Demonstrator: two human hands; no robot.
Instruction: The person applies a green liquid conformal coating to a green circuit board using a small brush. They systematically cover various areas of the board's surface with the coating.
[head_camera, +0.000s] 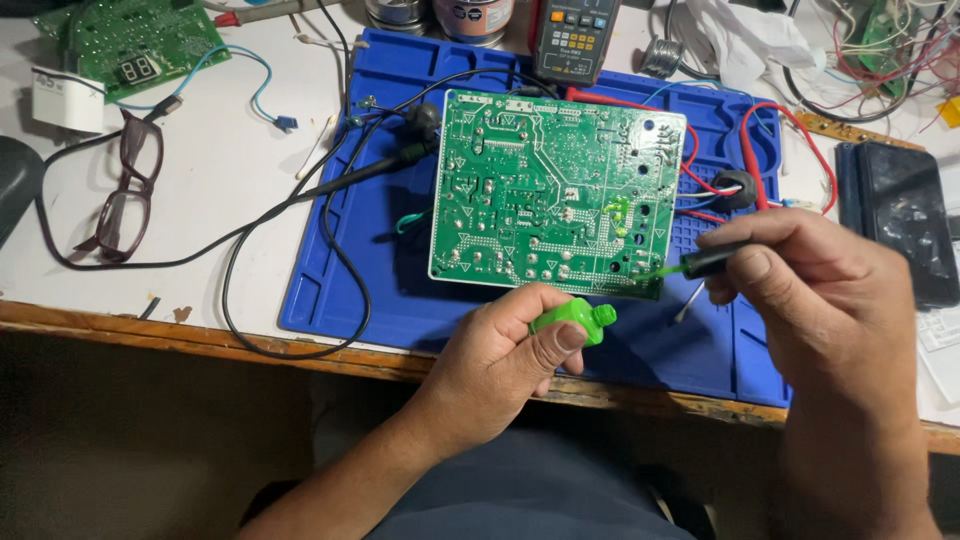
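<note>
A green circuit board lies solder side up on a blue work mat. My left hand grips a small bright green bottle just below the board's front edge, with its open neck pointing right. My right hand pinches a black cap with a thin green brush whose tip touches the board's lower right corner. Fresh green patches show on the board near that corner.
A multimeter stands behind the mat, with a black probe and red leads trailing over it. Glasses and a second board lie at left. A dark phone rests at right. The wooden table edge runs along the front.
</note>
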